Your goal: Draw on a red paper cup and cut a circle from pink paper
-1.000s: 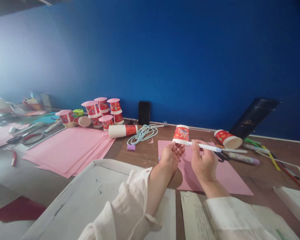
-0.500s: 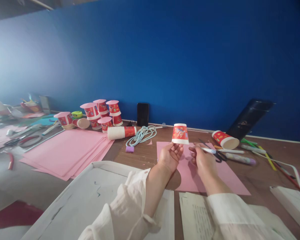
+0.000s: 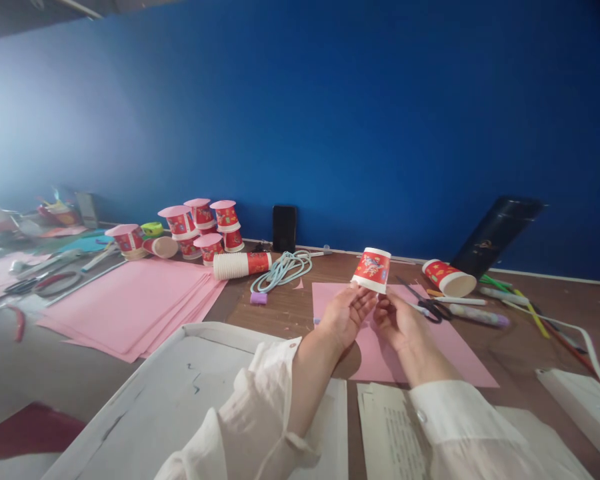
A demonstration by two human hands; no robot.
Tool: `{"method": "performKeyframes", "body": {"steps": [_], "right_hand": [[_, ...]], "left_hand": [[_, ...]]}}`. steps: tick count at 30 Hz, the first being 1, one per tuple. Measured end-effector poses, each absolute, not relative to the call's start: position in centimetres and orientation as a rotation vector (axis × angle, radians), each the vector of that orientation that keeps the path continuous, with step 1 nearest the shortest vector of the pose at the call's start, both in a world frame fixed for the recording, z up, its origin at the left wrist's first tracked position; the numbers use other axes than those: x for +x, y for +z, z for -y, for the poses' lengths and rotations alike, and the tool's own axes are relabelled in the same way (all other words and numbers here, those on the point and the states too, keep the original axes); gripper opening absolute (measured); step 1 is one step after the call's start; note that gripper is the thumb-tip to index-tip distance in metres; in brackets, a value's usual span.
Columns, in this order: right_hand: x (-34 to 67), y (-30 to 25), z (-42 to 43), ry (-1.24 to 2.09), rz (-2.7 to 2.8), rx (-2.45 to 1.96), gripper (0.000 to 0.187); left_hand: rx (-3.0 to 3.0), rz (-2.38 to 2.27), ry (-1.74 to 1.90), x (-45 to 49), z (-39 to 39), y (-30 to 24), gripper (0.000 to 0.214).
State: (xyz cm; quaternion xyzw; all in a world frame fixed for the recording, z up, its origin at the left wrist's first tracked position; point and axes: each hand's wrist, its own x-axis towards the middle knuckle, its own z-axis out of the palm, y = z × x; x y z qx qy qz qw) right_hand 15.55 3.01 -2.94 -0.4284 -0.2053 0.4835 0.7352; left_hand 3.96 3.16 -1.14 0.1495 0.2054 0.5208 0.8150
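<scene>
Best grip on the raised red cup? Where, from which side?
I'd take the red cup by its wide white rim, from below, left hand and right hand on opposite sides: it tilts slightly, wide end down, and its printed wall tapers upward, so squeezing higher could slip.

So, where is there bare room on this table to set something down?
Mostly bare: tabletop between the loose purple cap and single pink sheet, and between that sheet and the white box. Crowded: back left, with cups and cord; right, with scissors and pens; middle, with left hand, right hand and held cup.
</scene>
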Motion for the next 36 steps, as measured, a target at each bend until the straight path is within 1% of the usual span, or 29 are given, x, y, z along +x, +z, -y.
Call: {"method": "performKeyframes", "body": {"steps": [5,8,10,12,14,17,20,23,26,36], "right_hand": [[14.8,-2.7,-2.9,1.063,0.353,-1.018,0.019],[14.4,-2.5,-2.6,1.000,0.361,-1.066,0.027],[14.4,-2.2,-2.3,0.894,0.425,-1.156,0.034],[14.5,-1.7,-1.8,0.653,0.609,-1.333,0.036],[14.6,-1.1,-1.2,0.304,0.841,-1.475,0.038],[14.3,-0.3,-0.3,-0.097,1.139,-1.424,0.038],[13.6,0.1,0.3,-0.325,1.406,-1.291,0.030],[13.1,0.0,0.5,-0.387,1.511,-1.224,0.023],[13.1,0.0,0.3,-0.389,1.537,-1.220,0.021],[13.4,-0.2,0.1,-0.356,1.589,-1.227,0.021]], "left_hand": [[0.495,-0.452,1.068,4.3,-2.8,-1.7,0.015],[0.464,-0.499,1.110,4.2,-2.9,-1.5,0.011],[0.426,-0.527,1.147,4.0,-3.0,-1.3,0.007],[0.395,-0.557,1.168,3.9,-3.1,-1.1,0.005],[0.369,-0.574,1.174,3.8,-3.2,-1.0,0.006],[0.347,-0.537,1.197,3.8,-3.2,-1.1,0.007],[0.365,-0.445,1.240,4.0,-3.3,-1.6,0.014],[0.390,-0.391,1.264,4.2,-3.5,-2.1,0.020],[0.392,-0.398,1.264,4.3,-3.7,-2.5,0.025],[0.452,-0.446,1.242,4.3,-3.9,-2.6,0.037]]}}
